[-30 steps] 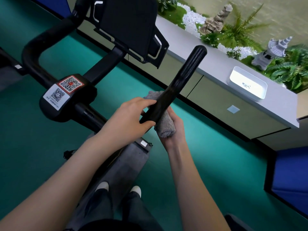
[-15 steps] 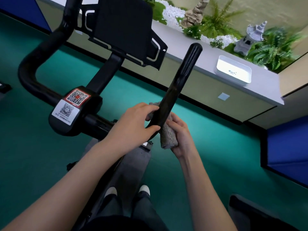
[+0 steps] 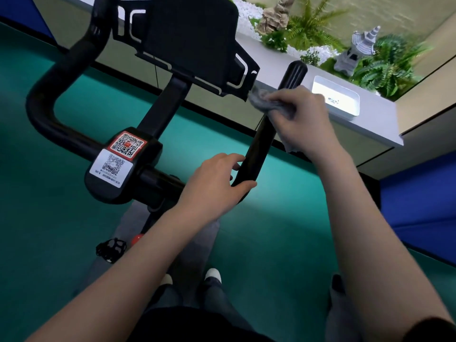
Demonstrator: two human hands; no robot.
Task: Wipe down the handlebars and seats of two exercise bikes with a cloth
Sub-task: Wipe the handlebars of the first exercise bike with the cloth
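Gripping the lower end of the black handlebar (image 3: pixel 261 144), the left hand (image 3: pixel 214 186) was closed around the bar just where it bent toward the central clamp, thumb below and fingers curled over the top. Higher up the same bar, the right hand (image 3: pixel 303 119) was wrapped around it with a grey cloth (image 3: pixel 267 103) bunched under the fingers and pressed against the bar; a fold of the cloth was seen sticking out to the left of the hand, near the corner of the black console (image 3: pixel 195 43). The ribbed tip of the bar was left uncovered above the right hand. Two QR-code stickers (image 3: pixel 121 154) were seen on the clamp housing to the left of the left hand. A white tray (image 3: pixel 338 99) was seen on the grey ledge (image 3: pixel 377 122) behind the right hand, beside potted ferns (image 3: pixel 389 67).
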